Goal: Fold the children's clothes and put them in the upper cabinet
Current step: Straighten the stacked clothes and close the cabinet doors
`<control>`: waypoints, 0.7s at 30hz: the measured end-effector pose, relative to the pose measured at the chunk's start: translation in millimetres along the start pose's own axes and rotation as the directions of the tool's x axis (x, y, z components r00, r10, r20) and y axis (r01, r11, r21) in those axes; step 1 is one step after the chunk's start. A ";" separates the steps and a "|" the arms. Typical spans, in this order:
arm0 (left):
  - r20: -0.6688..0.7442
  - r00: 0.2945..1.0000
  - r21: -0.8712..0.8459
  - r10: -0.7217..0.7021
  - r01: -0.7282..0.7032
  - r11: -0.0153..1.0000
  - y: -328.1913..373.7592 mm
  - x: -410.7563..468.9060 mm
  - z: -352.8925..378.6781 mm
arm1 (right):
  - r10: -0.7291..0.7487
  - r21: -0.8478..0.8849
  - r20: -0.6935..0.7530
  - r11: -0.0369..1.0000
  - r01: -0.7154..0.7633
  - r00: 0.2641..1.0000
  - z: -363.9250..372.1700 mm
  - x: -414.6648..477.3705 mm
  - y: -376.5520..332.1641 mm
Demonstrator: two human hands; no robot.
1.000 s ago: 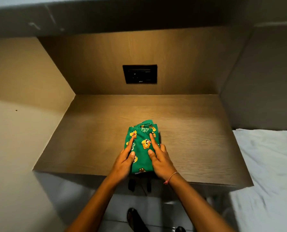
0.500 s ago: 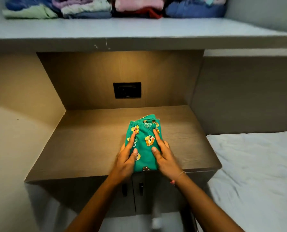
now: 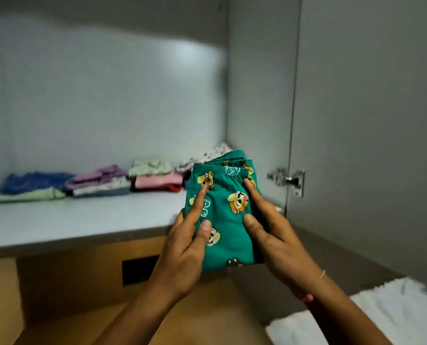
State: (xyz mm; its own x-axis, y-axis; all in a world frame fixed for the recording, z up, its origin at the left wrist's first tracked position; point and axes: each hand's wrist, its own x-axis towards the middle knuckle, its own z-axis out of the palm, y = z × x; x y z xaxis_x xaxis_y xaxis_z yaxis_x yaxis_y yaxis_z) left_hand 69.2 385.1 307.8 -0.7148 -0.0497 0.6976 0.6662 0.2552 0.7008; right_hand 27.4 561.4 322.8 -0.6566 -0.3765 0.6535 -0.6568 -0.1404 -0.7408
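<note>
Folded green children's shorts (image 3: 226,220) printed with cartoon animals are held up in the air at the front edge of the upper cabinet shelf (image 3: 83,220). My left hand (image 3: 187,250) grips their left side, thumb and forefinger lying on top. My right hand (image 3: 274,235) grips the right side in the same way. Both hands are level with the shelf's front right part.
Several stacks of folded clothes (image 3: 100,181) line the back of the shelf from left to right. The open cabinet door (image 3: 369,133) with its metal hinge (image 3: 285,180) stands at the right. Below are the wooden counter (image 3: 207,319), a wall socket (image 3: 139,271) and white bedding (image 3: 381,317).
Both hands have lifted the green shorts off the wooden counter and raised them to the upper cabinet shelf. The view has tilted upward into the cabinet.
</note>
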 end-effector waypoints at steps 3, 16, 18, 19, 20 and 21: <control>0.035 0.999 -0.027 -0.036 0.037 0.999 1.3 72.0 0.1 | 0.058 -0.002 -0.038 0.998 -0.058 0.998 -21.1 65.9 -10.6; 0.123 0.856 0.871 -0.502 0.149 0.468 -85.0 197.3 -21.8 | 0.179 -0.802 -0.223 0.525 -0.285 0.958 -48.3 192.8 74.0; 0.084 0.871 0.915 -0.484 0.125 0.383 -83.9 195.7 -44.9 | 0.025 -0.847 -0.117 0.520 -0.113 0.993 -43.2 201.4 68.6; 0.070 0.875 0.937 -0.478 0.106 0.332 -84.8 192.3 -57.2 | 0.037 -0.840 -0.026 0.542 -0.042 0.999 -37.7 206.5 66.0; 0.061 0.873 0.955 -0.483 0.090 0.282 -87.7 186.9 -68.2 | 0.110 -0.830 0.070 0.557 -0.003 0.992 -29.9 210.8 65.7; 0.052 0.861 0.970 -0.506 0.078 0.232 -91.0 180.1 -77.2 | 0.220 -0.844 0.157 0.536 0.015 0.963 -21.6 213.5 70.3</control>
State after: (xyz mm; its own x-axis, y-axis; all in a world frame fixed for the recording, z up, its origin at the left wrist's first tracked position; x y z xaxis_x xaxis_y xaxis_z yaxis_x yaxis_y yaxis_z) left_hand -103.7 278.3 381.2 -0.9635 -0.1217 0.2386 -0.1074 0.9916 0.0721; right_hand -167.0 490.9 413.6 -0.7182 -0.5374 0.4420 -0.6753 0.6915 -0.2565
